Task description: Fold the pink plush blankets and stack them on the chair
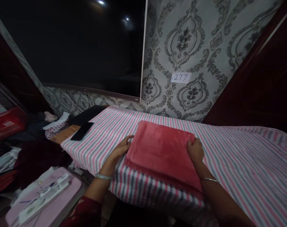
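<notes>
A coral-pink plush blanket [162, 148], folded into a thick rectangle, lies on a pink, grey and white striped cloth [105, 138] at the near edge of the table. On its left side my left hand [121, 147] is curled against the edge, with some fingertips hidden by the blanket. My right hand [196, 150] grips the upper right edge, its thumb on top and its other fingers mostly out of sight. The blanket's layers show along the front, where the striped cloth hangs down.
A black phone [82, 131] lies at the cloth's left end. Lower left, a power strip [44, 198] rests on a pink stool [70, 192]. Clothes [37, 157] are piled at the left. Behind stand a large television [86, 47] and a patterned wall with a paper label [180, 77].
</notes>
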{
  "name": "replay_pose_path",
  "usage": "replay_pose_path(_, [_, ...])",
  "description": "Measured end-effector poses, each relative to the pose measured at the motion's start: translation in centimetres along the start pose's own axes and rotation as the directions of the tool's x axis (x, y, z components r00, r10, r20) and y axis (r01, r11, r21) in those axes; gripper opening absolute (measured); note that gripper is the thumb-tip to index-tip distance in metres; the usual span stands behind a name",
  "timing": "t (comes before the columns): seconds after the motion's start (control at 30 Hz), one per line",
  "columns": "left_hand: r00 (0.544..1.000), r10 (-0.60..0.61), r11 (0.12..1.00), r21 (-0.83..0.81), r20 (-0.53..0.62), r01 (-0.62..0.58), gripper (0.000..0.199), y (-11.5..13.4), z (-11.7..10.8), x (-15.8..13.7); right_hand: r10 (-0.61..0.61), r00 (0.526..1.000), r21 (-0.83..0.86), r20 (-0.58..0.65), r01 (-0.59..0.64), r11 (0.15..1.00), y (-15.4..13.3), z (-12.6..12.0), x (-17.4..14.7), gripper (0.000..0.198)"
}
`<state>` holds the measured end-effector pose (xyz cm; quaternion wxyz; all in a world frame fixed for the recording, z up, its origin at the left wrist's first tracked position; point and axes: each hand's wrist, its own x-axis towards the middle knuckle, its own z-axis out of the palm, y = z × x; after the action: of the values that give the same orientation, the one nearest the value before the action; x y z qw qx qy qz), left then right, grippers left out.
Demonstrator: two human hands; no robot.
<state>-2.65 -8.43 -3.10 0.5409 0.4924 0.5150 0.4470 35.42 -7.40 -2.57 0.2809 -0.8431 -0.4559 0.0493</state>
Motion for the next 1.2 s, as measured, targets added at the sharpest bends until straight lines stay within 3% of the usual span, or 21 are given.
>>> replay_pose_path(0.27, [0.999, -0.028, 0.991, -0.13, -0.036, 0.023, 0.07, 1.0, 0.3, -2.7, 0.009, 1.0, 0.049, 0.024, -0.01, 0.999, -0.2, -0.2, 0.2, 0.05])
replay_pose_path(0.47, [0.997, 0.059, 0.997, -0.043, -0.058, -0.062, 0.053, 2.6, 0.2, -5.8, 0.009, 0.977, 0.215, 0.213, -0.056, 0.975, 0.9, -1.8, 1.8, 0.053])
replay_pose_path(0.57, [0.992, 0.126, 0.99, 0.062, -0.026, -0.124, 0.049, 3.0, 0.9, -6.8, -0.04, 0.954, 0.403, 0.296, -0.087, 0.911, 3.3, -3.0, 0.5, 0.057])
replay_pose_path(0.7, [0.983, 0.174, 0.979, 0.114, -0.049, -0.168, 0.05, 3.1, 1.8, -7.2, -0.125, 0.92, 0.61, 0.372, -0.14, 0.78, 6.9, -4.1, -3.9, 0.06])
replay_pose_path(0.77, [0.984, 0.178, 0.98, 0.096, -0.028, -0.175, 0.049, 3.1, 1.8, -7.3, -0.188, 0.913, 0.647, 0.362, -0.101, 0.756, 7.9, -4.3, -5.9, 0.058])
replay_pose_path(0.9, [0.991, 0.11, 0.994, -0.005, 0.072, -0.11, 0.046, 2.4, 1.1, -7.1, -0.236, 0.946, 0.624, 0.22, 0.049, 0.78, 8.6, -3.9, -7.7, 0.05])
replay_pose_path(1.07, [0.999, 0.039, 0.99, -0.137, 0.027, -0.035, 0.048, 1.0, 0.6, -6.9, -0.23, 0.961, 0.607, 0.154, 0.091, 0.789, 9.0, -2.8, -7.6, 0.049])
replay_pose_path(1.2, [0.999, 0.054, 0.991, -0.119, 0.005, -0.053, 0.047, 1.4, 0.9, -7.3, -0.199, 0.97, 0.562, 0.138, 0.089, 0.823, 9.5, -3.2, -7.3, 0.055])
